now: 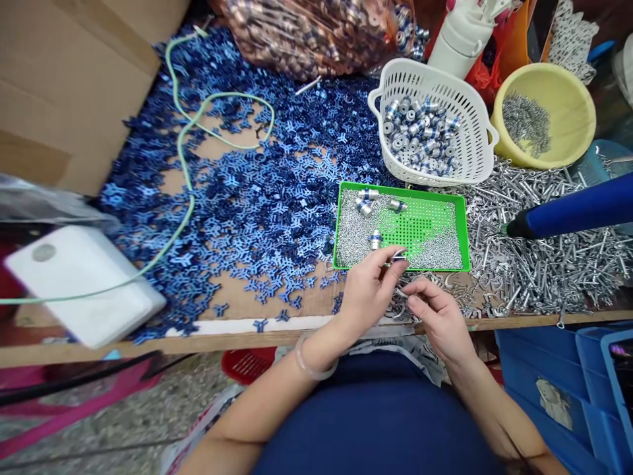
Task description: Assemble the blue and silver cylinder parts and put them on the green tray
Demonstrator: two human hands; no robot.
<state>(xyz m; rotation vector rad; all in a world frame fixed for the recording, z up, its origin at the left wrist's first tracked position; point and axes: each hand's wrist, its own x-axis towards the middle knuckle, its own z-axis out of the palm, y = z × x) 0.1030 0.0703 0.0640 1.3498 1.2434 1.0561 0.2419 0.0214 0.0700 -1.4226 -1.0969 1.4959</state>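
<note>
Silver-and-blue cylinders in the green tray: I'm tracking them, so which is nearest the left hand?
The front cylinder, just beyond the left hand; the other three lie toward the far edge of the green tray.

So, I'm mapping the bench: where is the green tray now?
In the head view, the green tray lies right of centre, just below the white basket and left of the silvery metal heap, with the left hand at its near edge.
</note>
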